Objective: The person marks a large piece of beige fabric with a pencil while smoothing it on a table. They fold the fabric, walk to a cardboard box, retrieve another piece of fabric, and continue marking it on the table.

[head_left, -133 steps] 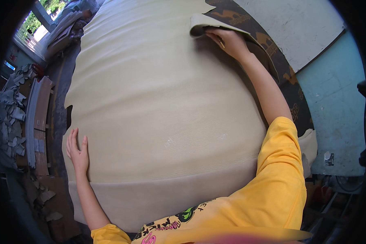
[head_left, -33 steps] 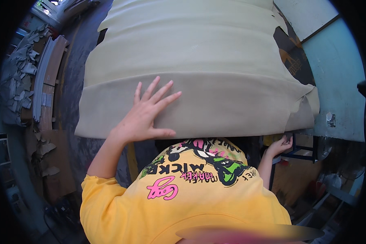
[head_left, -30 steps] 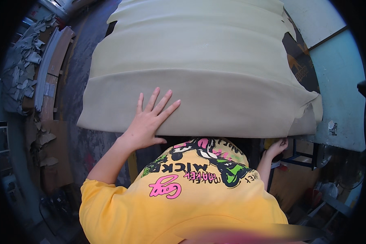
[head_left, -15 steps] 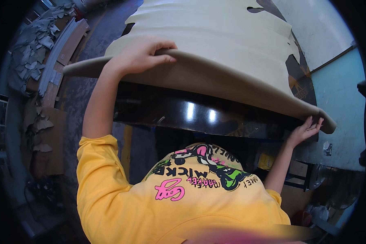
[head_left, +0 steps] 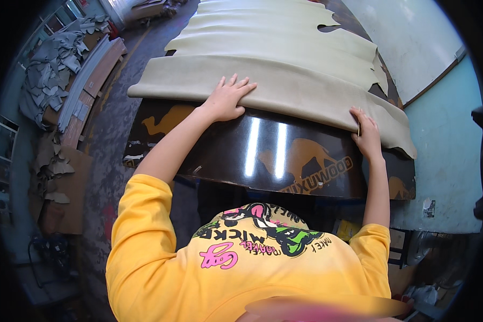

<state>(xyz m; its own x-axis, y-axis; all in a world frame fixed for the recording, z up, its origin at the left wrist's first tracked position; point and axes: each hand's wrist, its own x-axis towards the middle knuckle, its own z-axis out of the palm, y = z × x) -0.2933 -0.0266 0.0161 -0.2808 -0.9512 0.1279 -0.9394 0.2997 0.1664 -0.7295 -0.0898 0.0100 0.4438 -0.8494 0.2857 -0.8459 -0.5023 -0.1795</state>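
Note:
A large cream leather hide (head_left: 268,37) lies on a dark glossy tabletop (head_left: 220,142). Its near end is turned over into a wide beige fold (head_left: 300,88) whose rounded edge runs across the table. My left hand (head_left: 226,101) rests flat on the fold left of its middle, fingers spread and thumb at the edge. Towards the right end, my right hand (head_left: 367,134) touches the fold with its fingertips, fingers partly bent. A thin pen-like thing shows at its fingers, too small to make out exactly.
Grey leather scraps (head_left: 53,70) are heaped at the left, beside long stacked boards (head_left: 91,86). A pale blue-green surface (head_left: 445,145) adjoins the table on the right, with a white panel (head_left: 413,37) beyond. Brown cardboard (head_left: 76,188) stands lower left.
The raised, curled end of the hide has come down onto the table, now lying as a flatter fold. My left hand moved right and lower and spread flat; my right hand moved left and up.

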